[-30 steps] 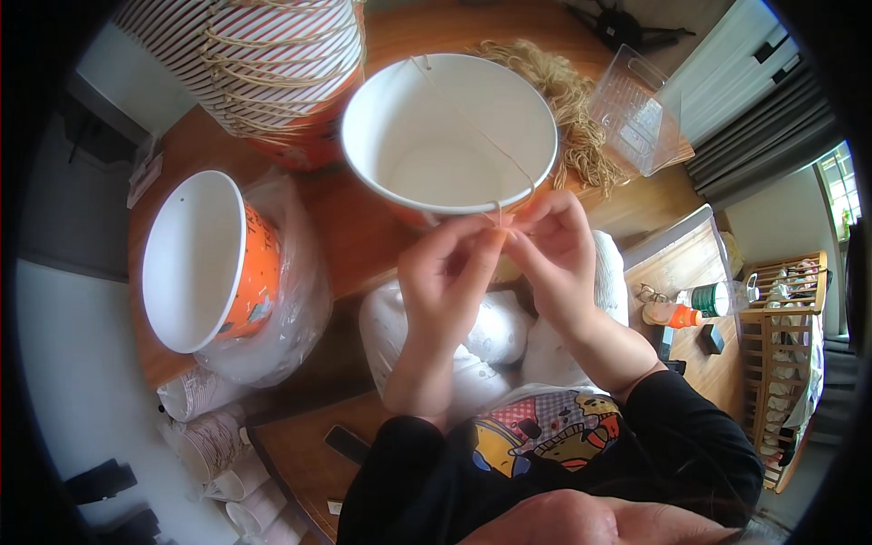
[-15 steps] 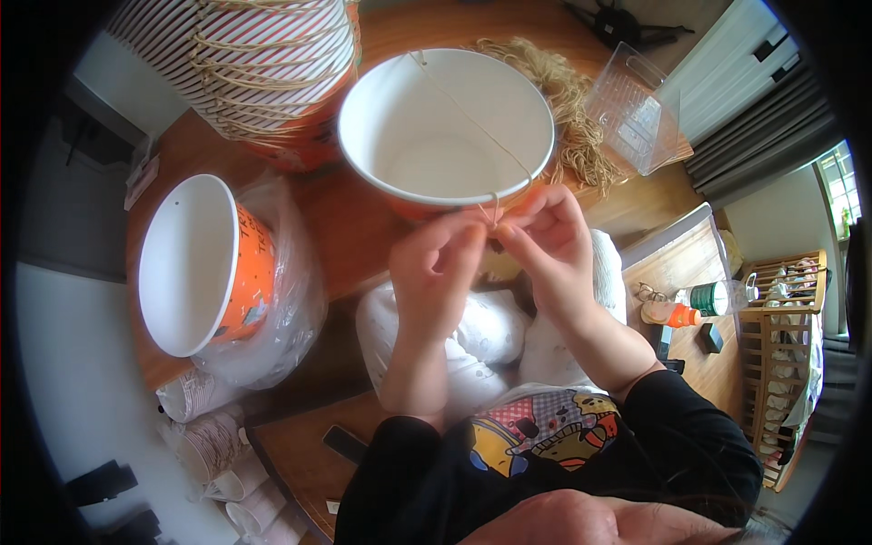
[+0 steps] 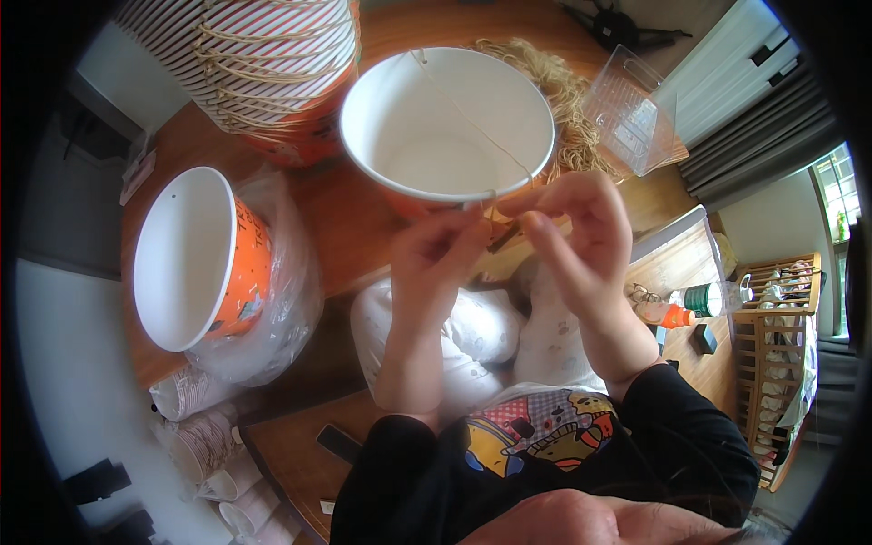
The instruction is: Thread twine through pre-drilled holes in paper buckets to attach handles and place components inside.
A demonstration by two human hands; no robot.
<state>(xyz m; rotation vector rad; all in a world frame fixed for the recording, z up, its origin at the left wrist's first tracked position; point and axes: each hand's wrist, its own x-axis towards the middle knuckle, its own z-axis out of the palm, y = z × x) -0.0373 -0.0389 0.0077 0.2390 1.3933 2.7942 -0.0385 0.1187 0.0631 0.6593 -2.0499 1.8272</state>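
A large white-lined paper bucket [image 3: 391,118] stands upright in front of me, at the table's near edge. A thin tan string [image 3: 468,115] crosses its mouth from the far rim to the near right side. At the near rim my left hand [image 3: 431,263] is closed, thumb and fingertips pinching the string's end. Close to its right, my right hand [image 3: 586,236] has its fingers curled and its thumb near the forefinger, on the string as well. The fingertips partly hide the string end.
Nested buckets with string handles [image 3: 272,73] rise at the back left. An orange bucket [image 3: 241,272] lies tilted on a clear plastic bag [image 3: 295,282] at left. Behind the middle bucket are a bundle of tan strings [image 3: 554,77] and a clear plastic tray [image 3: 629,118].
My right hand has moved slightly right and up, its fingertips drawing a little apart from the left hand's. My left hand stays at the rim.
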